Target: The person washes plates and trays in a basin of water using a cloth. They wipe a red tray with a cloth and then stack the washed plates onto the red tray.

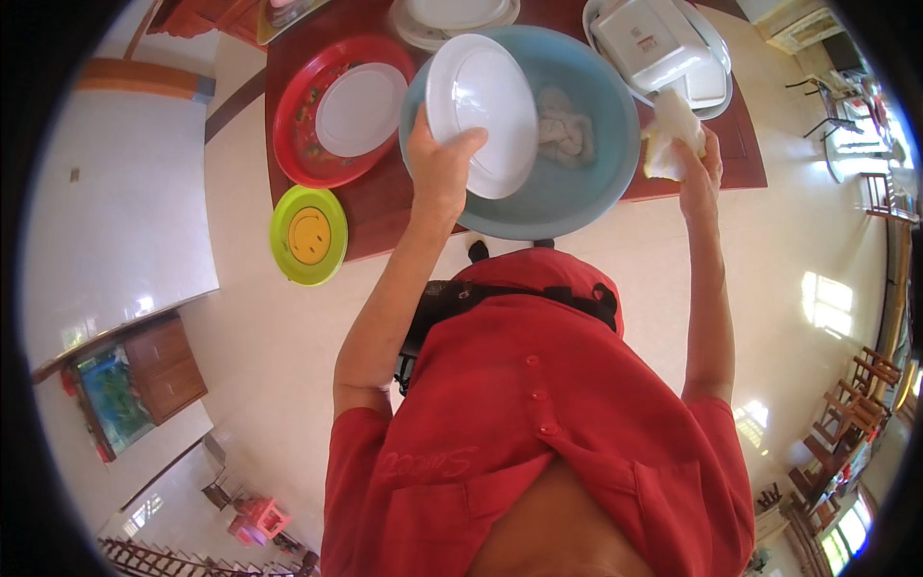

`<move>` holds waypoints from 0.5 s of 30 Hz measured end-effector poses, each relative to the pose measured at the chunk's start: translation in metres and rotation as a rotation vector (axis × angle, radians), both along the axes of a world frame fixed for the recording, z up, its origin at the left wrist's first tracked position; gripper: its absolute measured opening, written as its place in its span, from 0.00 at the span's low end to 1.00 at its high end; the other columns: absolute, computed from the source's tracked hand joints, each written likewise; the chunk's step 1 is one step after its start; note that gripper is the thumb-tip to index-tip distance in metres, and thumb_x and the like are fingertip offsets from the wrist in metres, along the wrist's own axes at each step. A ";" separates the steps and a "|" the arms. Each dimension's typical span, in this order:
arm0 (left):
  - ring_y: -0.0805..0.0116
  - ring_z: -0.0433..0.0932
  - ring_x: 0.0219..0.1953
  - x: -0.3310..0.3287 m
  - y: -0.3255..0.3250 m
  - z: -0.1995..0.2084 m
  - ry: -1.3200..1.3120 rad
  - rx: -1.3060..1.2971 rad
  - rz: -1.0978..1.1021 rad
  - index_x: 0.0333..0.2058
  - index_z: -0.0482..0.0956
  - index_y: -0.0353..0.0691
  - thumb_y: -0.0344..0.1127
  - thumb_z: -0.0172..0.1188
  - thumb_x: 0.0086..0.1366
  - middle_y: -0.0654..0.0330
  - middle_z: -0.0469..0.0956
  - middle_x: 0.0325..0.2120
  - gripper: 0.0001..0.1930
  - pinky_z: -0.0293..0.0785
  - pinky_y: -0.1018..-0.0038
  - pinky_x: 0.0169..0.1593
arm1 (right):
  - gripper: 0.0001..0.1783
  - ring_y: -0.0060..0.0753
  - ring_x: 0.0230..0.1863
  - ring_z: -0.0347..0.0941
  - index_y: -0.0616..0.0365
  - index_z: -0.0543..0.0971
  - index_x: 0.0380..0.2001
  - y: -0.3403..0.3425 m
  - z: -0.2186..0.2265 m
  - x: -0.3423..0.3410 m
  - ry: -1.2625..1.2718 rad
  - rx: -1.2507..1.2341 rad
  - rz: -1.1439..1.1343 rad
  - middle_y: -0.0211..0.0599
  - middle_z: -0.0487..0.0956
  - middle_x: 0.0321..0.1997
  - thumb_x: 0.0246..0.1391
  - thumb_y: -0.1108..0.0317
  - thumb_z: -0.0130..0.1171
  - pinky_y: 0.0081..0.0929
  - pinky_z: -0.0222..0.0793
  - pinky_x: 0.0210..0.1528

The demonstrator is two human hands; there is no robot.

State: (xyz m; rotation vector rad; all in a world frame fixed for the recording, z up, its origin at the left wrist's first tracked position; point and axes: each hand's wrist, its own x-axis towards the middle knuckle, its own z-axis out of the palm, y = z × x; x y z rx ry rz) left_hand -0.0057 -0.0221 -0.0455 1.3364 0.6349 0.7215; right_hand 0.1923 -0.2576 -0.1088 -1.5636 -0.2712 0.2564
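My left hand [444, 168] grips a white plate [495, 111] by its near left edge, thumb on its upper face. The plate is tilted over the left part of a blue-grey basin [586, 197]. A crumpled pale cloth [564, 130] lies inside that basin. To the right, outside the basin's rim, my right hand [700, 168] is closed on a whitish cloth [670, 135]. Just beyond that cloth stands a white tub [723, 104] holding white square dishes [646, 43], one of them upside down.
Left of the basin, a red patterned tray [293, 144] holds another white plate [361, 111]. A green plate with a yellow smiley [309, 236] sits at the left corner of the brown table [740, 159]. More white plates [454, 12] stand behind the basin. Wooden chairs [856, 394] are far right.
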 end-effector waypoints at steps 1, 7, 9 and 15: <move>0.67 0.73 0.40 0.000 0.001 0.000 -0.025 -0.080 -0.032 0.48 0.67 0.32 0.20 0.54 0.47 0.55 0.72 0.40 0.25 0.69 0.75 0.44 | 0.23 0.25 0.41 0.71 0.60 0.70 0.47 0.011 0.023 -0.018 -0.013 0.105 0.083 0.35 0.75 0.40 0.45 0.71 0.59 0.25 0.67 0.45; 0.68 0.73 0.40 0.010 -0.011 0.006 -0.086 -0.219 -0.137 0.47 0.68 0.31 0.19 0.55 0.47 0.57 0.73 0.40 0.24 0.71 0.75 0.42 | 0.27 0.42 0.65 0.49 0.55 0.67 0.53 0.100 0.072 -0.101 -0.482 0.071 0.497 0.48 0.53 0.63 0.49 0.62 0.57 0.39 0.50 0.62; 0.69 0.74 0.39 0.008 -0.014 0.008 -0.179 -0.311 -0.157 0.47 0.69 0.31 0.19 0.55 0.47 0.58 0.74 0.39 0.24 0.71 0.75 0.42 | 0.27 0.50 0.64 0.49 0.54 0.68 0.53 0.137 0.057 -0.115 -0.631 0.064 0.420 0.49 0.55 0.63 0.50 0.56 0.55 0.44 0.44 0.63; 0.67 0.74 0.38 -0.008 -0.002 0.014 -0.092 -0.234 -0.195 0.46 0.69 0.32 0.17 0.56 0.45 0.58 0.74 0.37 0.25 0.72 0.74 0.41 | 0.21 0.49 0.61 0.53 0.52 0.70 0.50 0.176 0.047 -0.066 -0.988 -0.135 0.336 0.46 0.62 0.58 0.54 0.57 0.48 0.47 0.47 0.60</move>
